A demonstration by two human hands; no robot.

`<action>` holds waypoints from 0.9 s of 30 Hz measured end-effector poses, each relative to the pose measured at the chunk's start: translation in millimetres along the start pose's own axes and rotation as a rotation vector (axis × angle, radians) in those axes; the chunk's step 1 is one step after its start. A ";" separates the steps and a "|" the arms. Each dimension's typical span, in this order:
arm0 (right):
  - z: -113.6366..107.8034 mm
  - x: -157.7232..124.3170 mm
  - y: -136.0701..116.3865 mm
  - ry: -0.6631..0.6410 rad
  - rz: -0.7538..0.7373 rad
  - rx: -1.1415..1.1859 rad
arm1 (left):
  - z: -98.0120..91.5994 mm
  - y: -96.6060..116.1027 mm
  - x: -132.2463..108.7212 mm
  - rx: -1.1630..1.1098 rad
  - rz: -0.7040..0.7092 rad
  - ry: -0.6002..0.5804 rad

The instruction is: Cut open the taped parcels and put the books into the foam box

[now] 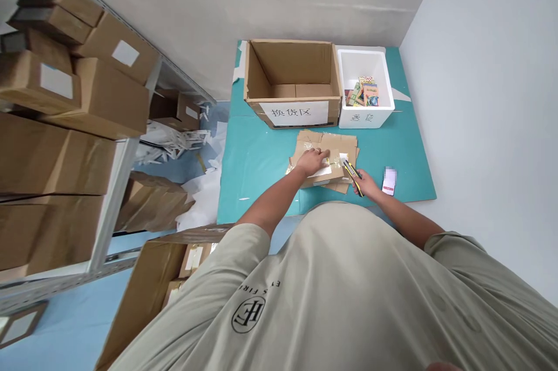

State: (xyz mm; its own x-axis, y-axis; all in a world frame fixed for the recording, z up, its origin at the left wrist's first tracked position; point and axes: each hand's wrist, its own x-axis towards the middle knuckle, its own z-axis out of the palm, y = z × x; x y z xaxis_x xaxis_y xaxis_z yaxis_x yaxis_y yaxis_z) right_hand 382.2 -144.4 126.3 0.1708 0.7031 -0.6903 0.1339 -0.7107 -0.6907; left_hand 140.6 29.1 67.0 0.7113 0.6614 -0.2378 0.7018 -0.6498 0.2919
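Under my left hand lies a taped cardboard box with a white label on top. The fingers of that hand are stretched out across the box. My right hand is wrapped round a black and yellow box cutter, whose front end points at the right side of the box. Several pieces of flattened cardboard lie beneath and behind the box on the teal table. Just right of my right hand rests a phone with a lit screen.
A big open cardboard box and a white foam box holding several colourful small packs stand at the table's back. Shelves with cartons are on the left. An open carton stands by my left side; a wall is right.
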 end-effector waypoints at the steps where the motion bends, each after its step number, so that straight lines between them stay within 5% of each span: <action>1: 3.4 -0.1 1.4 0.004 0.019 0.016 | 1.4 -1.2 0.8 0.005 0.027 0.002; 19: 16.3 15.6 -9.7 0.028 -0.004 -0.058 | 25.5 8.5 -0.6 0.021 -0.012 0.018; 27: -9.9 17.5 -23.2 -0.068 0.050 -0.116 | 27.5 7.1 -5.2 -0.044 -0.001 0.010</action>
State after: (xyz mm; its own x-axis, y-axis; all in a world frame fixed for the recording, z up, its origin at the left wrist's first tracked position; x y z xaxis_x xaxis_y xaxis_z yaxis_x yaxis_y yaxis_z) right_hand 391.8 -115.8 132.3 0.1143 0.6639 -0.7391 0.2393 -0.7404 -0.6281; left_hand 142.9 10.7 44.8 0.7099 0.6660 -0.2292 0.7001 -0.6319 0.3324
